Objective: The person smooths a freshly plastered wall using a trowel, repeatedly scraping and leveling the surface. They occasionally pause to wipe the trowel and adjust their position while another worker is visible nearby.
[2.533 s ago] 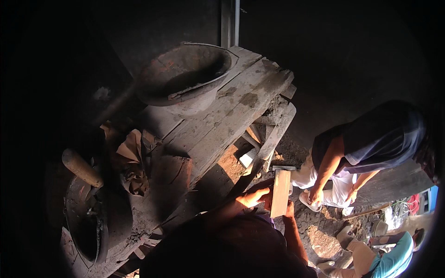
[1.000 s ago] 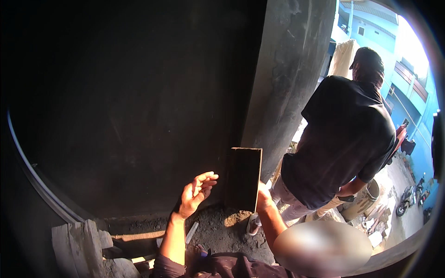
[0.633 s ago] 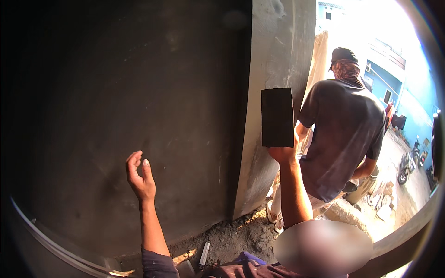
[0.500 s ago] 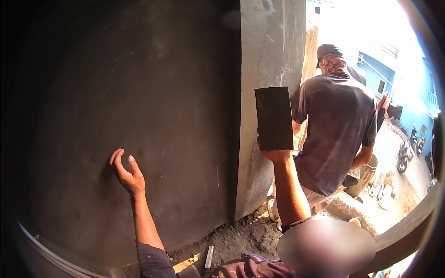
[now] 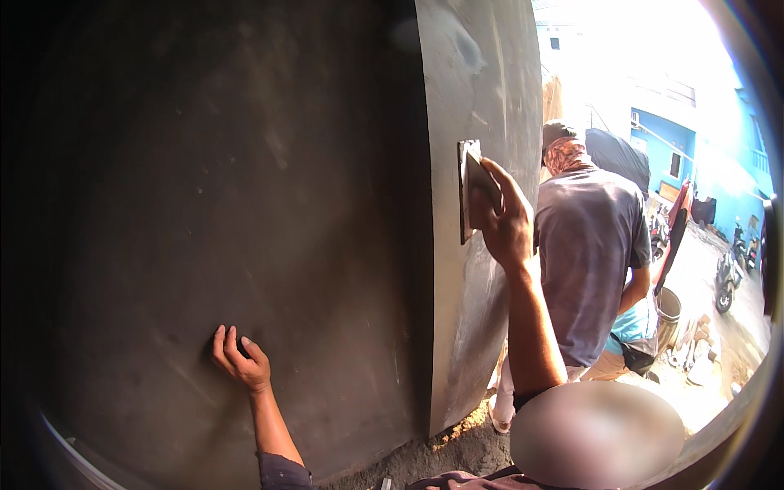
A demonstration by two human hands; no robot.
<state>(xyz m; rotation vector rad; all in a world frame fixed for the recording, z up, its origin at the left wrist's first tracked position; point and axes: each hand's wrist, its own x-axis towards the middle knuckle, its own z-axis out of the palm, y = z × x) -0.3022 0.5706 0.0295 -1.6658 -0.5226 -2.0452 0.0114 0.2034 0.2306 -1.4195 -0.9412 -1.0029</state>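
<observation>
My right hand [image 5: 510, 229] grips a plastering float [image 5: 472, 192], seen nearly edge-on. Its flat face is turned to the narrow, lighter side [image 5: 457, 327] of a plastered wall and appears to lie against it. To the left spreads the broad dark face [image 5: 310, 204] of the same wall. Low on that face is my left hand [image 5: 242, 359], fingers slightly bent and apart, with nothing in it. Its fingertips are at or very near the surface; contact is hard to tell.
Just right of my right arm a person in a dark shirt [image 5: 584, 253] stands with their back to me. Beyond are a bucket [image 5: 668, 314], rubble [image 5: 698, 351] and a parked motorbike [image 5: 725, 282]. Wet-looking mortar [image 5: 408, 465] lies along the wall's foot.
My right hand has turned the float from broadside to edge-on, toward the narrow wall side. My left hand sits lower in the picture. The view has shifted, and the co-worker appears further left.
</observation>
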